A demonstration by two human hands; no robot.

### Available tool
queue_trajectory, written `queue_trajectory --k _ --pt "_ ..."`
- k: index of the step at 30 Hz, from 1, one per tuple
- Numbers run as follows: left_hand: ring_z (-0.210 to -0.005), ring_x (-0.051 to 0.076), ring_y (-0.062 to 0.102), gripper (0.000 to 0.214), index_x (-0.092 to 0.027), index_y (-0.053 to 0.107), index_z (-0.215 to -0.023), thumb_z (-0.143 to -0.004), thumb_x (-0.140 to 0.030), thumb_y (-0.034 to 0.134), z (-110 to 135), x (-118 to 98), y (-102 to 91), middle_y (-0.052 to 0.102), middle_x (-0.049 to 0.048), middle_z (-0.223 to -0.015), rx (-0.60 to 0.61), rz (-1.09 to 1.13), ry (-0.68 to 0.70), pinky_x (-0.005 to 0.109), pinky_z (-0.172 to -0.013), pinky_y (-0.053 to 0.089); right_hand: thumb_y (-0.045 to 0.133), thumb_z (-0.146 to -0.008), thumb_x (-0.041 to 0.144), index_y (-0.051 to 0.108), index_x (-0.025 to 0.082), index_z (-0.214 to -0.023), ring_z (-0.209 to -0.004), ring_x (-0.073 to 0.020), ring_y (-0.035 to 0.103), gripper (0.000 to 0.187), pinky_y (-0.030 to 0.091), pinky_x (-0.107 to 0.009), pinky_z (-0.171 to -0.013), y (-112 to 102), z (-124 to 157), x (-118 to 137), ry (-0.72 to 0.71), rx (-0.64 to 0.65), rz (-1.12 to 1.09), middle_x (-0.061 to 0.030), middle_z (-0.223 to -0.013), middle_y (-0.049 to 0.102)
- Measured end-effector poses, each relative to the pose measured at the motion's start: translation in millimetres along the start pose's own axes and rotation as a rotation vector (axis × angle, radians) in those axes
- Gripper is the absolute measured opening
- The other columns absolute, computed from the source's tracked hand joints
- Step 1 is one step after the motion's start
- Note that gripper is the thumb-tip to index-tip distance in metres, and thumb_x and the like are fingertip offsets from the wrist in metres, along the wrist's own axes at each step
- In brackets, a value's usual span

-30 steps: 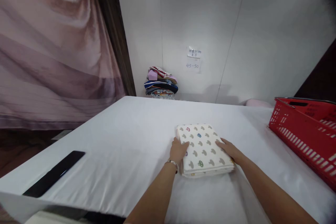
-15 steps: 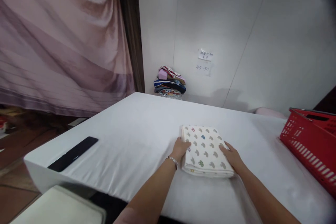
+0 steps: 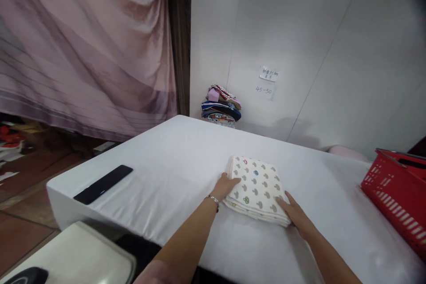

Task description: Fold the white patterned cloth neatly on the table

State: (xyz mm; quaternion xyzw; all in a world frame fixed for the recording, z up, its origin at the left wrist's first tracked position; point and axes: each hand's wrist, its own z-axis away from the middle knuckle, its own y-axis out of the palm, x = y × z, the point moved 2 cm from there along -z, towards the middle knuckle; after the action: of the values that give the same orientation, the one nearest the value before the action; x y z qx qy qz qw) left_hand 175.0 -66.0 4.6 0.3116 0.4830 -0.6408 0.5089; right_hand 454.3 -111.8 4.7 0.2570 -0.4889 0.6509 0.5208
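A folded cream cloth (image 3: pixel 256 186) printed with small grey and coloured shapes lies on the white table (image 3: pixel 173 159). My left hand (image 3: pixel 224 186) rests against its left edge, fingers curled onto the top layer. My right hand (image 3: pixel 293 212) lies at the near right corner, fingers stretched along the edge. Both hands touch the cloth. A thin bracelet sits on my left wrist.
A black flat device (image 3: pixel 103 183) lies near the table's left edge. A red plastic basket (image 3: pixel 396 195) stands at the right. A pile of folded clothes (image 3: pixel 221 106) sits by the far wall under a paper note (image 3: pixel 268 73). A pink curtain (image 3: pixel 83 44) hangs at left.
The view has swung left and back, showing more floor and curtain. My right hand slid from the cloth's top to its near right corner. The cloth stays folded.
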Motion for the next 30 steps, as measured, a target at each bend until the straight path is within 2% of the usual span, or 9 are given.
queue_trajectory --k 3,5,9,12,15,18,22,26,30 --pt "-0.108 0.025 0.057 0.087 -0.006 0.030 -0.136 -0.067 -0.045 0.067 8 3 -1.8 0.051 0.0198 -0.129 0.044 0.117 -0.041 0.029 -0.085 0.047 0.057 -0.073 0.060 0.009 0.022 -0.146 -0.084 -0.0262 0.066 0.096 0.054 -0.036 -0.066 4 14 -8 0.013 0.044 -0.046 -0.0115 -0.109 0.065" --pt "-0.110 0.025 0.056 0.091 -0.006 0.024 -0.139 -0.068 -0.042 0.067 14 4 -3.6 0.048 0.0197 -0.132 0.065 0.164 -0.044 0.029 -0.085 0.047 0.058 -0.073 0.058 0.009 0.023 -0.146 -0.082 -0.0255 0.066 0.095 0.054 -0.034 -0.063 7 20 -13 -0.013 0.038 -0.077 -0.0103 -0.108 0.065" --pt "-0.115 0.025 0.052 0.094 -0.008 0.021 -0.142 -0.065 -0.035 0.069 24 9 -7.2 0.046 0.0173 -0.135 0.090 0.198 -0.048 0.029 -0.087 0.046 0.054 -0.075 0.056 0.015 0.024 -0.145 -0.096 -0.0249 0.063 0.086 0.054 -0.032 -0.072 5 22 -23 -0.049 -0.023 -0.035 -0.0097 -0.119 0.059" --pt "-0.115 0.025 0.052 0.093 -0.009 0.023 -0.141 -0.065 -0.033 0.070 27 16 -8.6 0.049 0.0161 -0.133 0.074 0.203 -0.043 0.029 -0.089 0.045 0.053 -0.075 0.052 0.019 0.023 -0.144 -0.105 -0.0284 0.058 0.083 0.049 -0.039 -0.085 0 17 -25 -0.110 -0.119 0.278 -0.0098 -0.121 0.057" --pt "-0.115 0.024 0.052 0.088 -0.009 0.027 -0.140 -0.066 -0.034 0.068 26 25 -7.0 0.050 0.0149 -0.132 0.044 0.198 -0.017 0.028 -0.091 0.044 0.054 -0.074 0.043 0.031 0.022 -0.141 -0.124 -0.0287 0.043 0.074 0.035 -0.041 -0.102 3 12 -14 -0.318 -0.233 0.531 -0.0091 -0.134 0.047" --pt "-0.115 0.023 0.052 0.085 -0.009 0.029 -0.139 -0.068 -0.037 0.066 23 33 -2.9 0.052 0.0142 -0.130 0.014 0.182 0.017 0.025 -0.090 0.043 0.051 -0.077 0.039 0.039 0.022 -0.136 -0.132 -0.0225 0.033 0.063 0.025 -0.036 -0.109 25 6 9 -0.495 -0.201 0.562 -0.0054 -0.141 0.040" --pt "-0.110 0.022 0.056 0.087 -0.007 0.028 -0.139 -0.068 -0.040 0.066 24 37 0.0 0.056 0.0142 -0.124 -0.009 0.150 0.030 0.024 -0.088 0.042 0.045 -0.082 0.036 0.042 0.021 -0.135 -0.134 -0.0173 0.029 0.055 0.019 -0.034 -0.112 75 -11 49 -0.636 -0.097 0.600 -0.0026 -0.144 0.037" --pt "-0.097 0.020 0.062 0.086 -0.007 0.027 -0.139 -0.068 -0.037 0.067 29 40 -0.6 0.063 0.0122 -0.114 0.039 0.197 0.057 0.023 -0.082 0.045 0.040 -0.084 0.023 0.041 0.015 -0.135 -0.135 -0.0186 0.027 0.052 0.020 -0.034 -0.112 120 -41 87 -0.634 -0.060 0.803 -0.0060 -0.145 0.034" --pt "-0.090 0.019 0.063 0.079 -0.009 0.029 -0.137 -0.069 -0.030 0.065 31 46 0.7 0.065 0.0105 -0.106 0.075 0.247 0.123 0.025 -0.078 0.047 0.034 -0.088 0.021 0.039 0.013 -0.136 -0.136 -0.0214 0.023 0.049 0.018 -0.038 -0.111 147 -70 111 -0.621 -0.104 0.894 -0.0092 -0.146 0.032"
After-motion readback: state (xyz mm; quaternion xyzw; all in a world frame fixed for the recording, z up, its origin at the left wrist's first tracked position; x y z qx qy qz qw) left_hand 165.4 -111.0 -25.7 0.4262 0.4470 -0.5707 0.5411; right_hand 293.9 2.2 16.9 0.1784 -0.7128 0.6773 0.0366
